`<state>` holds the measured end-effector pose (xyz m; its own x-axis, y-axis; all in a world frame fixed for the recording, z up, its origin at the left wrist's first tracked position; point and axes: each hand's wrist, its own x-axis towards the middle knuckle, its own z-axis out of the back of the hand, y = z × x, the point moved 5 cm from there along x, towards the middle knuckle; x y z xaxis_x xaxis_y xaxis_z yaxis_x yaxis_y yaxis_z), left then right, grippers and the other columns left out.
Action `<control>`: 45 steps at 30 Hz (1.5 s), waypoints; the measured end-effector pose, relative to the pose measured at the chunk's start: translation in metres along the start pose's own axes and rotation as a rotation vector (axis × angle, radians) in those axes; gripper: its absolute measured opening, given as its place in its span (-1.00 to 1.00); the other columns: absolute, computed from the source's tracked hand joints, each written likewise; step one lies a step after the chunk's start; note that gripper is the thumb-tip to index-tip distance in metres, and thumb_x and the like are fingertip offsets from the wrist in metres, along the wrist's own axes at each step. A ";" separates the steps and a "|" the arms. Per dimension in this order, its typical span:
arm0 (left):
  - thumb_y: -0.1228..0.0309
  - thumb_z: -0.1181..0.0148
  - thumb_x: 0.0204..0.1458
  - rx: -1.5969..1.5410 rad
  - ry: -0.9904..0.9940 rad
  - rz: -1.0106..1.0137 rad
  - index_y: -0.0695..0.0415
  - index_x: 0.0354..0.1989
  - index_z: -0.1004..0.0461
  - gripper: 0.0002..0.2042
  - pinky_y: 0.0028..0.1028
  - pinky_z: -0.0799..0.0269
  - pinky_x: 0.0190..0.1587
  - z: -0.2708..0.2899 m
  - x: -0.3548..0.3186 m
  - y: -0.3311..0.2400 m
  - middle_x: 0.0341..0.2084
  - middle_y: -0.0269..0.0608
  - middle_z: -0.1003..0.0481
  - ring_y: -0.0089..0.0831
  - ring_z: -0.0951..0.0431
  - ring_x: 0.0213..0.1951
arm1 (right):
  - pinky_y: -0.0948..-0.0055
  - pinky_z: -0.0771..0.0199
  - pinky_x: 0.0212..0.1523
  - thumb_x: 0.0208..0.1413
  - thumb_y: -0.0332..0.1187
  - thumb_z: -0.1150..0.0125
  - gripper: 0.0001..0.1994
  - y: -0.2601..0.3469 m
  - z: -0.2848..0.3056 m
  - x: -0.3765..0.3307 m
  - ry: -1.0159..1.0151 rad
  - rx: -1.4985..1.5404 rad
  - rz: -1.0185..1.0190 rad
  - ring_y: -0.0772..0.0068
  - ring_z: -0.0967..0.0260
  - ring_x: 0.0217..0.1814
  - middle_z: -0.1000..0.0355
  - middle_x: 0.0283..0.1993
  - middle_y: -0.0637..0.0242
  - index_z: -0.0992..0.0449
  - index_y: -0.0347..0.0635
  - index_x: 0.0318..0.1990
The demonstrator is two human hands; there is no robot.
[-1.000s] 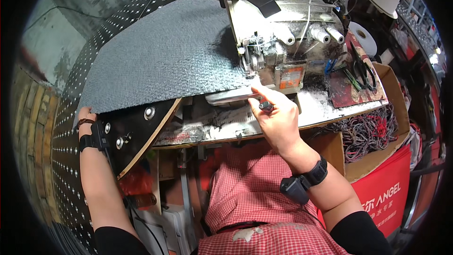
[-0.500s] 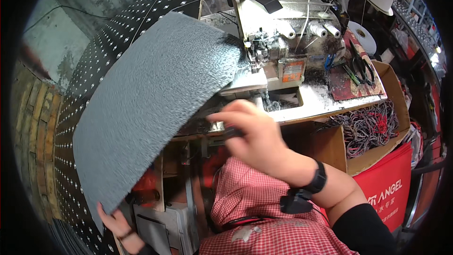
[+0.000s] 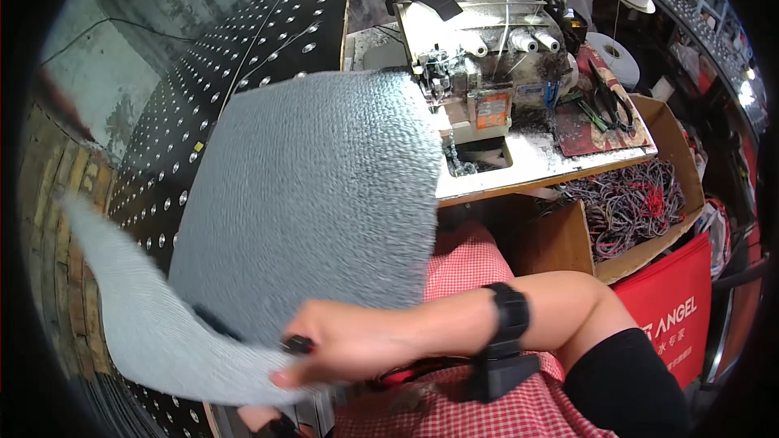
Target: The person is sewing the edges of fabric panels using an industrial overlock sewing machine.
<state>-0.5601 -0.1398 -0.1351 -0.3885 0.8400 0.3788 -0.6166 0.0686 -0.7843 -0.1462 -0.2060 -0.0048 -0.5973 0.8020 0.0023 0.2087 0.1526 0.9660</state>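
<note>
A large grey textured mat (image 3: 324,170) slopes down from the sewing machine (image 3: 479,73) toward me. At the lower left its edge turns over in a paler, motion-blurred flap (image 3: 154,332). My right hand (image 3: 349,341) is closed at the mat's near edge, thumb along the flap. A small black object (image 3: 299,345) with a bit of red shows in that fist; its kind is unclear. Only the wrist area of my left hand (image 3: 258,418) appears at the bottom edge, below the flap, its fingers hidden. At the machine's needle area, the mat's far right corner lies close by.
White thread spools (image 3: 523,40) sit on the machine. To the right are scissors (image 3: 615,101) on a red board (image 3: 568,134), and a cardboard box (image 3: 560,239) of tangled trimmings. A red bag (image 3: 682,316) hangs below. A black studded panel (image 3: 268,40) stands at left.
The mat has swung round and its near part has come toward me, with a pale flap turning over. My right hand has moved down and left onto its edge. My left hand has become mostly hidden.
</note>
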 end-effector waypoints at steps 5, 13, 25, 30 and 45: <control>0.18 0.12 0.13 -0.654 -0.063 0.446 0.28 0.16 -0.14 -0.49 -0.25 -0.16 0.15 -0.010 -0.043 -0.021 0.09 0.02 -0.27 -0.17 -0.32 0.06 | 0.44 -0.30 -0.49 0.03 -0.21 -0.20 -0.74 0.005 0.058 -0.068 -0.489 -0.238 0.372 0.53 -0.28 -0.54 -0.37 -0.60 0.32 -0.51 -0.26 -0.49; 0.14 0.13 0.12 -0.687 0.059 0.457 0.27 0.18 -0.11 -0.46 -0.23 -0.12 0.16 -0.030 -0.051 -0.023 0.12 0.00 -0.22 -0.16 -0.27 0.09 | 0.51 -0.32 0.01 -0.05 -0.35 -0.25 -0.51 -0.018 0.198 -0.086 -1.197 -0.250 0.513 0.48 -0.36 -0.05 -0.41 -0.01 0.14 -0.36 -0.31 0.07; 0.07 0.13 0.11 -0.721 0.173 0.479 0.25 0.20 -0.06 -0.41 -0.21 -0.07 0.19 -0.039 -0.063 -0.018 0.16 -0.02 -0.15 -0.15 -0.19 0.13 | 0.55 -0.37 -0.06 -0.02 -0.44 -0.17 -0.55 -0.057 0.165 -0.101 -1.186 -0.375 0.389 0.56 -0.36 -0.06 -0.42 -0.02 0.11 -0.35 -0.24 0.10; 0.04 0.14 0.11 -0.731 0.219 0.485 0.24 0.21 -0.05 -0.39 -0.20 -0.04 0.20 -0.045 -0.069 -0.021 0.17 -0.02 -0.12 -0.15 -0.16 0.15 | 0.54 -0.36 -0.04 -0.04 -0.44 -0.19 -0.53 -0.060 0.177 -0.098 -1.180 -0.371 0.413 0.56 -0.35 -0.05 -0.41 0.01 0.12 -0.35 -0.25 0.10; -0.04 0.14 0.09 -0.790 0.360 0.509 0.22 0.24 0.01 -0.32 -0.17 0.03 0.23 -0.060 -0.084 -0.028 0.22 -0.05 -0.04 -0.14 -0.06 0.21 | 0.42 -0.11 0.25 -0.14 -0.48 -0.34 -0.30 -0.071 0.095 -0.131 -0.771 -0.367 0.271 0.37 -0.13 0.27 -0.18 0.24 0.18 -0.19 -0.13 0.23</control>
<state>-0.4692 -0.1803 -0.1745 -0.1689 0.9724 -0.1609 0.2472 -0.1162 -0.9620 -0.0094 -0.2669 -0.0987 0.1509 0.9690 0.1957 -0.0725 -0.1866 0.9798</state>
